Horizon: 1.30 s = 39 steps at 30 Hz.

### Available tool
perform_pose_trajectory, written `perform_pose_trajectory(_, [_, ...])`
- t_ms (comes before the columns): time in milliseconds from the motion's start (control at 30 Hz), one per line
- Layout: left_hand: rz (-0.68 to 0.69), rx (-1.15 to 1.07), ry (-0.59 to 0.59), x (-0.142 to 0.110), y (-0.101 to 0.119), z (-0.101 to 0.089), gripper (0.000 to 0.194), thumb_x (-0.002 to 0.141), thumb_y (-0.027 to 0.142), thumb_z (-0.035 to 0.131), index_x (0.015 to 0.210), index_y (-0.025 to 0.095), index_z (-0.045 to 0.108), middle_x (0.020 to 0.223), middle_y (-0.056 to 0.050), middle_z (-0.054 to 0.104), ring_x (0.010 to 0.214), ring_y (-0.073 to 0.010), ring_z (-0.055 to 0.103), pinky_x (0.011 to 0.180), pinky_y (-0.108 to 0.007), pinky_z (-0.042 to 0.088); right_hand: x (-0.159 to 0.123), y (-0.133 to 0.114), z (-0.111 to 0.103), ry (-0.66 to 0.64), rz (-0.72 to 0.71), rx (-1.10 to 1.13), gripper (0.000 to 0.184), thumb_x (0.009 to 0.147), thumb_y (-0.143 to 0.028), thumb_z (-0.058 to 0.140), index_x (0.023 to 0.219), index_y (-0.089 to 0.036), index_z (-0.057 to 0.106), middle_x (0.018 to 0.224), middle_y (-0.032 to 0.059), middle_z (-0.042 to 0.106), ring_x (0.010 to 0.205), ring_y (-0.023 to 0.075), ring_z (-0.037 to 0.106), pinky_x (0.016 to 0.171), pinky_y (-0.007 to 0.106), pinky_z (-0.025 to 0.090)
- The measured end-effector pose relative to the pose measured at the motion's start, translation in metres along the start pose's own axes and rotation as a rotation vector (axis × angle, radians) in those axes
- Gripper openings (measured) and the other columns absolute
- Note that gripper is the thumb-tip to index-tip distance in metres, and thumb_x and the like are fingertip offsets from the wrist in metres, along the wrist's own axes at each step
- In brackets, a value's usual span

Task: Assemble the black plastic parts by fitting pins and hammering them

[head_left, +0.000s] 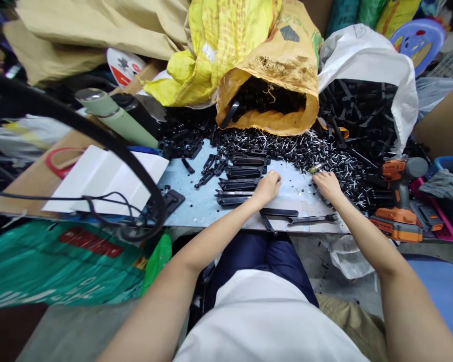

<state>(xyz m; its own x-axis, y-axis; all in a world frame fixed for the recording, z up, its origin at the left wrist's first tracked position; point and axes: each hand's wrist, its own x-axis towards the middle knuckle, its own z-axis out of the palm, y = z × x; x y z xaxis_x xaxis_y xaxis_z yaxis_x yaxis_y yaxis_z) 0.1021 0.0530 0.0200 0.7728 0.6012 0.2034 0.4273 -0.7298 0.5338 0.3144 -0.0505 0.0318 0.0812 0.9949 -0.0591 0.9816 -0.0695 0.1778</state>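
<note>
My left hand [269,188] is closed over the blue work surface, at the right end of a row of black metal bars [238,186]. What its curled fingers hold, if anything, is hidden. At the near edge of a heap of small screws [340,173], my right hand [327,186] has its fingers drawn together, and I cannot make out what is in them. A small yellowish metal piece [316,168] shows just beyond those fingertips. Between my forearms, near the table's front edge, lie a flat black bar [281,212] and a dark wrench-shaped part [311,219].
An orange cordless drill [398,201] stands at the right. Open sacks of black parts, one yellow [270,123] and one white [366,48], lie behind the screws. Left are white paper [105,176], red-handled scissors [58,163], a green flask [117,118] and a looping black cable [136,176].
</note>
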Motion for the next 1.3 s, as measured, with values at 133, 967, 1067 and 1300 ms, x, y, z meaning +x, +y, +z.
perform_pose_trajectory(133, [0.052, -0.058, -0.007, -0.061, -0.025, -0.031, 0.012, 0.081, 0.011, 0.046, 0.077, 0.017, 0.056, 0.079, -0.004, 0.056, 0.078, -0.0171, 0.057, 0.073, -0.030, 0.047, -0.013, -0.004, 0.009, 0.125, 0.043, 0.188, 0.025, 0.086, -0.018, 0.038, 0.101, -0.013, 0.058, 0.094, 0.0120, 0.061, 0.084, 0.0211, 0.054, 0.070, 0.031, 0.038])
perform_pose_trajectory(967, [0.098, 0.174, 0.047, -0.088, -0.010, -0.011, 0.016, 0.085, 0.014, 0.044, 0.078, 0.016, 0.057, 0.077, -0.006, 0.061, 0.073, -0.0173, 0.061, 0.069, -0.030, 0.051, -0.058, -0.077, -0.041, -0.093, -0.195, 0.423, 0.015, 0.081, -0.012, 0.048, 0.077, -0.015, 0.062, 0.078, 0.0068, 0.064, 0.073, 0.0147, 0.060, 0.064, 0.023, 0.042])
perform_pose_trajectory(1067, [0.185, 0.117, 0.247, -0.102, -0.018, 0.000, 0.021, 0.090, 0.022, 0.039, 0.084, 0.016, 0.059, 0.079, -0.007, 0.064, 0.077, -0.0172, 0.062, 0.071, -0.032, 0.051, -0.061, -0.080, -0.030, -0.024, -0.217, 0.473, 0.018, 0.085, -0.017, 0.046, 0.083, -0.015, 0.064, 0.080, 0.0067, 0.064, 0.075, 0.0145, 0.061, 0.067, 0.023, 0.044])
perform_pose_trajectory(1300, [0.257, 0.066, 0.204, -0.105, -0.030, 0.007, 0.027, 0.092, 0.023, 0.034, 0.093, 0.018, 0.061, 0.085, -0.009, 0.068, 0.082, -0.0168, 0.064, 0.070, -0.033, 0.049, -0.081, -0.073, 0.009, 0.294, -0.217, 0.653, 0.033, 0.091, -0.034, 0.037, 0.107, -0.018, 0.061, 0.098, 0.0102, 0.063, 0.088, 0.0158, 0.061, 0.078, 0.029, 0.049])
